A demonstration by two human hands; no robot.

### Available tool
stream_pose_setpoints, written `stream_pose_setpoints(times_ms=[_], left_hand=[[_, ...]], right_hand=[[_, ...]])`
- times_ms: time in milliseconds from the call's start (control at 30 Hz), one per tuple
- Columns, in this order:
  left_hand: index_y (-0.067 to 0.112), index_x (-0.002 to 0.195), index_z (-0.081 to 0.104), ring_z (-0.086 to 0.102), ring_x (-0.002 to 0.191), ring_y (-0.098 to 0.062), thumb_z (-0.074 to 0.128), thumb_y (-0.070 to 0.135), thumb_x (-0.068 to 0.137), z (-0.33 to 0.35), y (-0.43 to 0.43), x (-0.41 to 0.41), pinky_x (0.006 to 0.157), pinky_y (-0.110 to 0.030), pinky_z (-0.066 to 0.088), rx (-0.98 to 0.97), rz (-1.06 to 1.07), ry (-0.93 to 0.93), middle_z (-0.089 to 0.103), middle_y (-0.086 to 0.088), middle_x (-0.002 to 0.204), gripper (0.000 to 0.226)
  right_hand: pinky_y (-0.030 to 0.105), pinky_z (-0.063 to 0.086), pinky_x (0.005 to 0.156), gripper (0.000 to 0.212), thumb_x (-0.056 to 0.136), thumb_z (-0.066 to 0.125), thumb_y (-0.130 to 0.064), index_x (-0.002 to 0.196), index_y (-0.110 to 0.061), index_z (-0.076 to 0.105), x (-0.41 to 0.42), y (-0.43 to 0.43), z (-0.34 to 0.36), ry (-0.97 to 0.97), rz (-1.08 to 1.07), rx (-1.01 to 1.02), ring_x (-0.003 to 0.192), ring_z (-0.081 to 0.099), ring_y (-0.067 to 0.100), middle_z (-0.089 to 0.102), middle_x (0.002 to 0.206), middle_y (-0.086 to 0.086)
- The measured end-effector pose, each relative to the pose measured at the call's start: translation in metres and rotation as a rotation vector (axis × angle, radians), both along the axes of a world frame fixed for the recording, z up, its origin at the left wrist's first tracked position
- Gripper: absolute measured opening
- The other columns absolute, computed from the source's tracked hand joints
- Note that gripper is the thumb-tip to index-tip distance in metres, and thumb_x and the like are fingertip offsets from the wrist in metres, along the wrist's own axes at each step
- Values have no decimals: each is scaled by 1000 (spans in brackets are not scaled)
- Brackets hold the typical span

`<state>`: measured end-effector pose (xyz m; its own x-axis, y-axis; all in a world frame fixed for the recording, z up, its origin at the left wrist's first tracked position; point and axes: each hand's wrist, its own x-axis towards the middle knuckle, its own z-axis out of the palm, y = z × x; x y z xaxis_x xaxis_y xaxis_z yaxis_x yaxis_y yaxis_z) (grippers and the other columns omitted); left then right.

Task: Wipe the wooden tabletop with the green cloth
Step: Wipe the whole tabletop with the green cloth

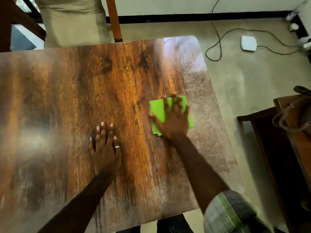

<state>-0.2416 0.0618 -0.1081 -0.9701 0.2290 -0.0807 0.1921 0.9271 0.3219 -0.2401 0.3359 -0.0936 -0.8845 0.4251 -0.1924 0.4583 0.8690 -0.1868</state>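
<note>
Desk (58, 98) fills most of the view, its brown wood grain bare apart from two hands and a cloth. The left hand (105, 148) lies flat on the wood near the middle, fingers straight and close together, a ring (117, 146) on one; it holds nothing and looks to be bracing. To its right the folded green cloth (158, 110) lies on the desk, nearer the right edge. The right hand (175, 118) presses down on it, palm flat and fingers stretched across the fold rather than curled round it.

The step in hand is, I judge, the wipe itself, on the right side of the top. That strip looks paler and greyish; dust or glare, I cannot tell. Next the cloth needs steady downward pressure and long strokes, working out to the edge and then over the wide left part. The left hand lies in that path and would have to lift.

Beyond the far edge stands a chair (72, 22) with a pale cushion. On the floor to the right lie a cable (217, 39) and a white box (248, 43), and further right a bag (296, 115) sits on dark furniture. None of these is on the desk.
</note>
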Motion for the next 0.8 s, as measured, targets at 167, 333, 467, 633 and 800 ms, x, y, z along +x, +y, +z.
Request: stream_pose_setpoints(times_ms=[167,333,467,633,800], left_hand=[[18,161,27,10,159,-21,23,36,103,0,0,2,126,-53,13,16,9,33,18,-5,170,62],[13,160,31,15,158,-20,24,35,101,0,-2,0,126,-53,15,71,17,47,23,-5,169,63],[15,161,28,11,159,-19,20,37,103,5,-1,0,126,-53,14,77,14,19,22,-5,169,63],[14,161,27,10,159,-21,18,41,100,8,-2,0,125,-56,15,30,-1,0,20,-6,169,68],[15,161,27,9,159,-20,18,42,100,7,-1,0,125,-55,15,23,-4,-1,19,-5,170,68]], right_hand=[[63,3,124,93,93,30,-84,165,-25,23,-25,-116,-2,96,168,-44,161,-2,31,4,173,13],[60,4,126,89,92,36,-81,163,-28,27,-26,-120,-5,137,193,-37,161,1,27,9,174,9],[60,6,126,92,90,28,-86,165,-33,20,-12,-56,-6,91,137,-5,161,0,27,4,174,7],[59,4,127,93,91,16,-89,165,-35,6,17,63,7,-33,-33,33,160,-10,26,-9,174,2],[57,6,128,91,92,20,-89,165,-38,5,44,123,8,-23,-114,42,160,-10,20,-8,174,-3]])
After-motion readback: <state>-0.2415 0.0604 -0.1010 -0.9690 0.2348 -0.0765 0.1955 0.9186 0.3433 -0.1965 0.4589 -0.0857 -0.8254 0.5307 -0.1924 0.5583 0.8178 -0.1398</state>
